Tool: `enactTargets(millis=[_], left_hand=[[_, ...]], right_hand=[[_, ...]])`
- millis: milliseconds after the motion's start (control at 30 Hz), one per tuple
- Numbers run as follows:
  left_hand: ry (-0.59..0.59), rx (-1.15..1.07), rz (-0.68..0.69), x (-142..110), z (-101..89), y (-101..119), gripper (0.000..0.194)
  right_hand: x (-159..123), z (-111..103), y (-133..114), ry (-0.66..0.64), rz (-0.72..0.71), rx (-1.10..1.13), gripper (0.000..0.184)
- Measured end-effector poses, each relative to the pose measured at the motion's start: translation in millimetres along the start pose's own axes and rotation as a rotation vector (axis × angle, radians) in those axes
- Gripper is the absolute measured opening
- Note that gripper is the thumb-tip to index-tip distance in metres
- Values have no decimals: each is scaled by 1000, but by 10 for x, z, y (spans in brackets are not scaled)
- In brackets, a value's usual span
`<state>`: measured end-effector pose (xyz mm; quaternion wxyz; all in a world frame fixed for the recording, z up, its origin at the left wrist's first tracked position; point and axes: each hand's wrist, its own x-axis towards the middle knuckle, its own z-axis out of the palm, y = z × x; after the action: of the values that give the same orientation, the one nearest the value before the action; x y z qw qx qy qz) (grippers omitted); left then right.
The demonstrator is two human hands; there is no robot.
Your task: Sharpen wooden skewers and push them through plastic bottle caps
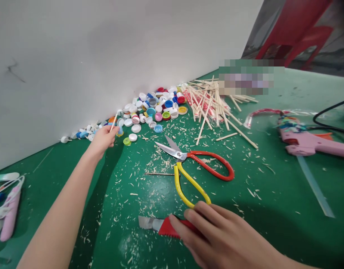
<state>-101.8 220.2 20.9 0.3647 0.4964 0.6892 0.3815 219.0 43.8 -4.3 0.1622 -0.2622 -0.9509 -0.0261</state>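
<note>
My left hand (103,140) pinches a thin wooden stick (113,123) upright, just in front of a spread of plastic bottle caps (152,108) in many colours. My right hand (216,231) lies at the bottom of the view, its fingers closed over the red handle of a utility knife (167,228) with a grey blade. Just above those fingers sit a pair of scissors (180,157) with one red and one yellow handle, open at the blades. A thin metal awl (159,174) lies under the scissors. Pale wood shavings litter the green mat (272,186).
A heap of wooden sticks (211,104) lies beside the caps against a white wall (90,56). To the right are a pink hot glue gun (306,142), its black cord and a clear glue stick (314,186). Pink and white items (9,213) lie at the far left.
</note>
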Motion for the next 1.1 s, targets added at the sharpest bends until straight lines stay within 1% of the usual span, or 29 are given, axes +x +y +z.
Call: enactTargets(millis=[100, 167, 233, 300, 367, 433, 467, 533, 633, 733, 800, 867, 933, 1000, 1100], left_hand=[[-51, -291, -36, -123, 28, 67, 26], [-124, -422, -96, -299, 62, 112, 31], [-202, -482, -164, -536, 105, 137, 35], [-275, -484, -239, -804, 148, 142, 38], [-386, -431, -341, -1065, 181, 130, 39], [-491, -336, -450, -1285, 197, 106, 40], [-523, -273, -487, -1372, 197, 89, 41], [-551, -127, -517, -1493, 186, 49, 42], [-517, 125, -474, -1577, 162, -17, 43], [-428, 343, -342, -1627, 148, -55, 40], [-344, 442, -254, -1678, 141, -58, 38], [-258, 496, -201, -1743, 131, -53, 39], [-208, 505, -180, -1803, 123, -55, 41], [-194, 489, -164, -1846, 123, -72, 41], [-216, 487, -136, -1874, 140, -107, 38]], right_hand=[[-7, 2, -2, -13, -7, 5, 36], [-10, 3, -9, -6, -9, 3, 37], [-8, 1, -13, -13, -3, 2, 38], [-3, 0, -13, -11, -6, 5, 39], [1, 3, -10, -11, -8, 18, 40], [-1, 13, -8, -8, -10, 33, 41], [-3, 21, -9, -3, -8, 36, 42], [-7, 39, -12, 20, -5, 36, 41], [-3, 56, -17, 51, -14, 29, 36], [16, 45, -18, 72, -2, 33, 28], [31, 25, -18, 89, 16, 45, 26], [43, 3, -14, 88, 26, 54, 28], [54, -19, -7, 78, 30, 44, 29], [66, -39, 6, 85, 42, 16, 30], [88, -70, 38, 105, 70, -43, 32]])
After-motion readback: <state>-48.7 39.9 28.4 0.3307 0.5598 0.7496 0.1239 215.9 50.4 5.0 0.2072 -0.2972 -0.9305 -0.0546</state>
